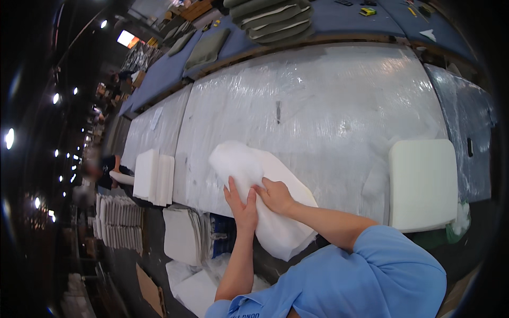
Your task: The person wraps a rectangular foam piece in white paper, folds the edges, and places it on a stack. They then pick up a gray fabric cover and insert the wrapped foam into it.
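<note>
A white foam cushion pad (285,175) lies tilted at the near edge of the plastic-covered table (339,100). Fluffy white wadding (236,161) covers its left side and hangs down over the front edge. My left hand (242,208) rests against the wadding with its fingers spread. Just right of it, my right hand (277,196) is closed, its curled fingers gripping the wadding where it meets the pad. Some of the right fingertips are hidden in the soft material.
White foam pads (154,177) stand at the table's left end, and another pad (423,185) lies at the right. Below the left edge are stacked pads (183,236). Grey-green cushions (273,21) are piled on the far blue table. A person (108,172) is at the far left.
</note>
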`<state>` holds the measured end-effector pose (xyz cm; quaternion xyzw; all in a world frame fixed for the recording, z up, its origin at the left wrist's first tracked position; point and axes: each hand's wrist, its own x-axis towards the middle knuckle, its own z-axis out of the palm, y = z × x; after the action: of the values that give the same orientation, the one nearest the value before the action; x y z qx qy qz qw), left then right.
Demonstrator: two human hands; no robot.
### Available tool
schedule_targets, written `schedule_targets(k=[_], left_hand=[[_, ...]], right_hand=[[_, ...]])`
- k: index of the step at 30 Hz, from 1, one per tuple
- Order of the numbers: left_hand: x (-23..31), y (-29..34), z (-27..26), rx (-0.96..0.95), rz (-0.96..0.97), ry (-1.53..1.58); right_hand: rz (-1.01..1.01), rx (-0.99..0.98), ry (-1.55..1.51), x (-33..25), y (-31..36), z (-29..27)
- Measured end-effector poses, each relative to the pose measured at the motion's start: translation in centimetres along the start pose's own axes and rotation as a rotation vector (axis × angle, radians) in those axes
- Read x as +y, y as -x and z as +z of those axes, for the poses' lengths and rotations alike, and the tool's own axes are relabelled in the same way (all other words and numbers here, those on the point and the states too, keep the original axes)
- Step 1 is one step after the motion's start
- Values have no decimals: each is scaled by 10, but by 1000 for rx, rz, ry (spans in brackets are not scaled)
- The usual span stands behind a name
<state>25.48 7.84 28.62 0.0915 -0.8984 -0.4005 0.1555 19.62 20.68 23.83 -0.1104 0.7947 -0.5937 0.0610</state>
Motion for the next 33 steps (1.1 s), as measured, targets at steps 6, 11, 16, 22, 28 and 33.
schedule_targets(k=[6,11,16,22,28,33], left_hand=[[16,-12,1,-128,-79,-9],[12,-4,-5,-101,-97,-82],[26,-12,9,-106,-53,-109],[40,-11,29,-86,6,-170],[50,-27,29,-131,6,-179],[30,-18,8,-116,-50,-143]], right_hand=[[-33,-21,124,46,-33,0],[177,-372,-81,48,-39,-17],[181,-173,-165,17,-85,-28],[173,-81,-191,-3,-83,-18],[78,-26,-139,27,-103,-9],[126,-168,-131,21,-104,0]])
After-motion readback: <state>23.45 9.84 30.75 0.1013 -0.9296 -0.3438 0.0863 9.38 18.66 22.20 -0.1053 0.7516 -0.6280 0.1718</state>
